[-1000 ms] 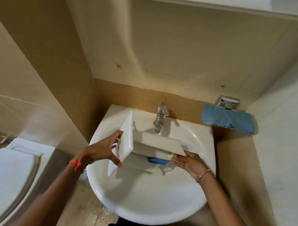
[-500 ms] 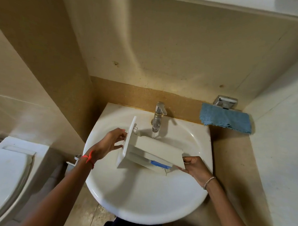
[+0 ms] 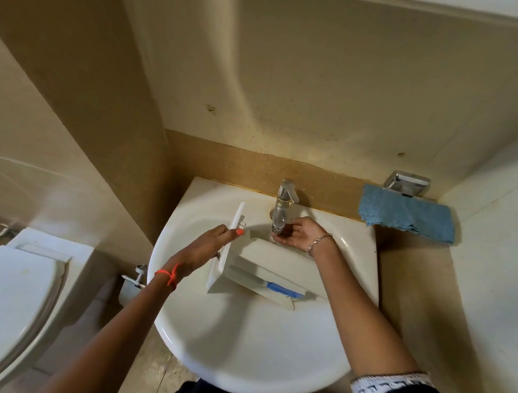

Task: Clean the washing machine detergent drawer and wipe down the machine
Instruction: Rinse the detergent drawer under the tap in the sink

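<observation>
Over sink (image 3: 244, 371) | I see left hand (image 3: 204, 248) gripping drawer (image 3: 278, 260), right hand (image 3: 301, 234) curled at tap (image 3: 285, 197), hold unclear | I judge rinse starting, wiping undone

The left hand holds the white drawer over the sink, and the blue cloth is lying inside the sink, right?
No. The head view shows the blue cloth outside the sink, off to its right by the wall. The left hand does hold the white drawer over the sink.

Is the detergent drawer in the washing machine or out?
Out: the left hand holds the detergent drawer over the sink; no machine in view.
</observation>
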